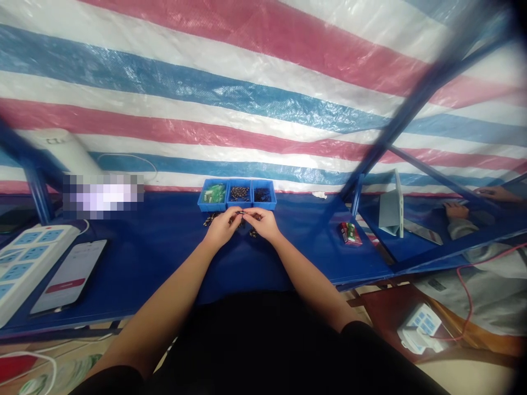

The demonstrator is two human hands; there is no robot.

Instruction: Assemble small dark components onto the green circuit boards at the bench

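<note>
My left hand (223, 226) and my right hand (263, 222) meet over the blue table, fingertips pinched together on a small dark part (242, 213). Its kind is too small to make out. Just beyond my hands stand three blue bins side by side. In the left bin (212, 207) lie green and white plastic pieces or packets. Small brown-and-gold parts (240, 192) fill the middle bin, and dark small parts (262, 195) the right one. A few loose dark and gold pieces (252, 233) are on the table by my right hand, with others (209, 219) beside my left.
A phone (71, 274) and a white power strip (39, 258) lie at the left. A small red and green box (349, 233) is to the right, before a blue metal post (357, 195). Past it are a tablet on a stand (391, 208) and another person's hand (456, 210).
</note>
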